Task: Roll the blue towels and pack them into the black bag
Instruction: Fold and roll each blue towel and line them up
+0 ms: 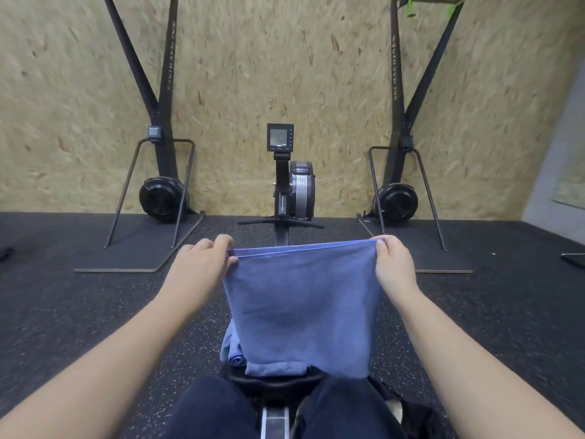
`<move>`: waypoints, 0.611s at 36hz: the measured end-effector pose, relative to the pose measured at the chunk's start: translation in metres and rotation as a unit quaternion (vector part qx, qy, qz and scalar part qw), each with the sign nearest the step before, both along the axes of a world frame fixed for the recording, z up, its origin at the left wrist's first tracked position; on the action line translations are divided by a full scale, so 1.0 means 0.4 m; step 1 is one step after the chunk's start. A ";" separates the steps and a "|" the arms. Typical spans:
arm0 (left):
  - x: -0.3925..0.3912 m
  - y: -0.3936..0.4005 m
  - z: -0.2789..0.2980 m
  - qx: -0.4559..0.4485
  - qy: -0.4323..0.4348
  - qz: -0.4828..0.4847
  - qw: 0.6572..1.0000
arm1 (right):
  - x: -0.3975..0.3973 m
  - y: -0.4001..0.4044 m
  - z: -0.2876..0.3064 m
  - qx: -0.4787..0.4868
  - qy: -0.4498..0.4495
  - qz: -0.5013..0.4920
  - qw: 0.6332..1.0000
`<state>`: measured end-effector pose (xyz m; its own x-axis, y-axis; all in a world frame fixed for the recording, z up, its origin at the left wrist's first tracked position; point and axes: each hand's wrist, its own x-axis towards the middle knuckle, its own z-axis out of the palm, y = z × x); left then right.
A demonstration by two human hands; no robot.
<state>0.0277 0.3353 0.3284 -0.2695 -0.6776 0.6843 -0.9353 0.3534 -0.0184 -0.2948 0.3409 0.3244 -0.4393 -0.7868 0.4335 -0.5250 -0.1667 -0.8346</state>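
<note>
left hand and right hand each grip pinches the blue towel's top corners.

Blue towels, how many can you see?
3: one blue towel held up by both hands, a folded one on the seat beneath it, a crumpled one at its left. More may be hidden.

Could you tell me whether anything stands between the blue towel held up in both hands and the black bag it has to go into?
Both hands, left hand and right hand, pinch the top corners of the hanging blue cloth towel. Other blue towels lie heaped below it on the black rowing seat. A dark fabric shape at bottom right may be the bag; I cannot confirm it or the path.
</note>
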 end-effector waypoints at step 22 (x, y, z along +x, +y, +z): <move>-0.010 -0.019 -0.034 0.050 0.148 -0.073 0.985 | 0.036 0.005 0.010 -0.019 -0.008 -0.007 1.000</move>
<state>0.0238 0.3275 0.3148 -0.1683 -0.7149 0.6787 -0.8337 0.4706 0.2890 -0.2806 0.3429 0.3285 -0.4580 -0.7637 0.4549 -0.5136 -0.1904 -0.8367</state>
